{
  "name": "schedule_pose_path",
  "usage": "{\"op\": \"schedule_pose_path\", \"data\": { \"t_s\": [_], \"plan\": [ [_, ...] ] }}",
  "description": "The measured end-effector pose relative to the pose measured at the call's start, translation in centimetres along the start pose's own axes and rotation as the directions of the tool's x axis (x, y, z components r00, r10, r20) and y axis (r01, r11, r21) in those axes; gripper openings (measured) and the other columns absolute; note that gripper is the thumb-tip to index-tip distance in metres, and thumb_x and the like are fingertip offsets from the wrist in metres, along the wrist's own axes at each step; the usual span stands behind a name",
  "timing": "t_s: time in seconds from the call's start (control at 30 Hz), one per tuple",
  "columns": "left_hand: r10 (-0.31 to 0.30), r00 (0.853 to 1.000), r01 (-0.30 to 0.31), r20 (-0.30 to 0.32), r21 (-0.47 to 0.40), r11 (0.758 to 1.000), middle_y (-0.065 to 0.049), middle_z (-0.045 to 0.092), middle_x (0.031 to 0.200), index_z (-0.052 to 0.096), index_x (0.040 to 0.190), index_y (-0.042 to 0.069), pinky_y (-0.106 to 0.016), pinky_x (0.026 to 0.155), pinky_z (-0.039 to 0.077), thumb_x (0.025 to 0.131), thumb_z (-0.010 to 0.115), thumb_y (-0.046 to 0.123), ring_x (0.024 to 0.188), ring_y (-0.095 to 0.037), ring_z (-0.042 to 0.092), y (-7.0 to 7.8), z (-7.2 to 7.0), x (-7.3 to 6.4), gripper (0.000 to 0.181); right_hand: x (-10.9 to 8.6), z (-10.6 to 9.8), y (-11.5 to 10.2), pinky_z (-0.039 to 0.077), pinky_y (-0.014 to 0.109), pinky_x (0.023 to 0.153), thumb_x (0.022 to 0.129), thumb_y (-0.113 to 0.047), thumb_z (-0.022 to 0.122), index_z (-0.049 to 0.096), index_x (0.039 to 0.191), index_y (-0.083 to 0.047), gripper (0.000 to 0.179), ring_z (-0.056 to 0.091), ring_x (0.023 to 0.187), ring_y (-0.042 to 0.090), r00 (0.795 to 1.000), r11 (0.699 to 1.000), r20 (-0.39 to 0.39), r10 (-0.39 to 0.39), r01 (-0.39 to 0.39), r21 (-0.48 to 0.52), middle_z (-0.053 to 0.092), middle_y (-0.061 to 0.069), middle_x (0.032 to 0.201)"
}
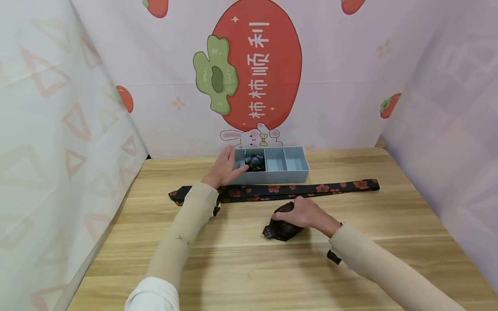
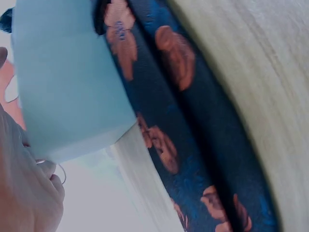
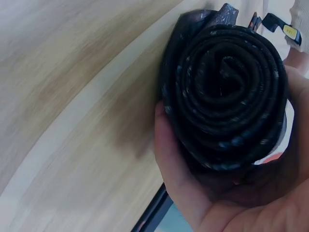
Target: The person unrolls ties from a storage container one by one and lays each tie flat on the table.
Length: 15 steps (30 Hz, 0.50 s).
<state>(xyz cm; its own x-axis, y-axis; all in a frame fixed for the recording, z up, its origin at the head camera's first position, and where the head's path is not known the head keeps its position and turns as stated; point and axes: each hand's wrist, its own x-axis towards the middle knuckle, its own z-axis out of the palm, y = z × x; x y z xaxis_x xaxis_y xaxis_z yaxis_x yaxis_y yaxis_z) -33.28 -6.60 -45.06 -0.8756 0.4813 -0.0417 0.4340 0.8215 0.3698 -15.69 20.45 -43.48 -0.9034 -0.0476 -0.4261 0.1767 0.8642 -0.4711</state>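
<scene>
Right-hand grip (image 1: 305,214) curled around rolled dark necktie (image 1: 280,230), low over counter (image 1: 249,272); contact unclear. Left-hand grip (image 1: 221,169) open, straight-fingered, at left end of blue divided box (image 1: 276,177). Floral necktie (image 1: 323,188) lies in front; rolled blue necktie (image 1: 254,162) in second compartment from left.

Box (image 1: 274,177): plain light blue. Bundle (image 1: 256,162) inside box: dark, bluish pattern. Flat tie (image 1: 301,190) in front of box: navy-black, orange-pink flowers. Rolled tie (image 1: 281,230) farther in front: black, pale specks. Surface (image 1: 241,268) under box: tan wood grain.
</scene>
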Motion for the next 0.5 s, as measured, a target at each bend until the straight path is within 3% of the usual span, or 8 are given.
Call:
{"op": "schedule_pose_path", "data": {
  "t_s": [0.17,0.3,0.4,0.5],
  "plan": [
    [0.014,0.999,-0.018,-0.042,-0.089,0.996,-0.022,0.006,0.177,0.006,0.168,-0.003,-0.052,0.135,0.011,0.110,0.037,0.059,0.166,-0.036,0.006,-0.9,-0.7,-1.8,0.091,0.0,-0.4,0.9,0.034,0.033,0.059,0.083,-0.072,0.072,0.052,0.074,-0.013,0.062,0.044,0.064,0.018,0.999,0.999,-0.011,-0.032,0.032,0.003,0.046,0.001,0.069],
    [0.006,0.995,-0.021,-0.097,-0.148,0.989,-0.022,0.018,0.175,0.016,0.168,-0.001,-0.055,0.133,0.019,0.111,0.037,0.055,0.164,-0.037,0.017,-1.7,-0.8,-4.4,0.082,-0.2,-0.8,1.7,0.030,0.029,0.054,0.085,-0.073,0.070,0.042,0.061,-0.019,0.065,0.032,0.054,0.013,0.998,0.998,-0.018,-0.057,0.057,0.003,0.034,-0.005,0.057],
    [-0.015,0.987,-0.011,-0.158,-0.163,0.987,-0.023,0.035,0.168,0.031,0.163,-0.002,-0.058,0.128,0.029,0.112,0.040,0.048,0.157,-0.039,0.033,-1.7,-1.0,-6.5,0.071,-0.6,-1.4,2.2,0.025,0.027,0.052,0.087,-0.073,0.068,0.034,0.055,-0.022,0.069,0.022,0.050,0.010,0.996,0.996,-0.026,-0.085,0.085,0.001,0.025,-0.008,0.052],
    [0.016,0.970,-0.062,-0.244,-0.184,0.981,-0.023,0.057,0.151,0.052,0.150,-0.003,-0.059,0.119,0.042,0.112,0.046,0.037,0.142,-0.040,0.052,-1.0,-1.0,-8.3,0.055,-1.0,-2.2,2.8,0.027,0.027,0.053,0.089,-0.072,0.067,0.039,0.054,-0.022,0.067,0.025,0.049,0.010,0.993,0.994,-0.037,-0.110,0.110,-0.008,0.028,-0.008,0.050]
  ]
}}
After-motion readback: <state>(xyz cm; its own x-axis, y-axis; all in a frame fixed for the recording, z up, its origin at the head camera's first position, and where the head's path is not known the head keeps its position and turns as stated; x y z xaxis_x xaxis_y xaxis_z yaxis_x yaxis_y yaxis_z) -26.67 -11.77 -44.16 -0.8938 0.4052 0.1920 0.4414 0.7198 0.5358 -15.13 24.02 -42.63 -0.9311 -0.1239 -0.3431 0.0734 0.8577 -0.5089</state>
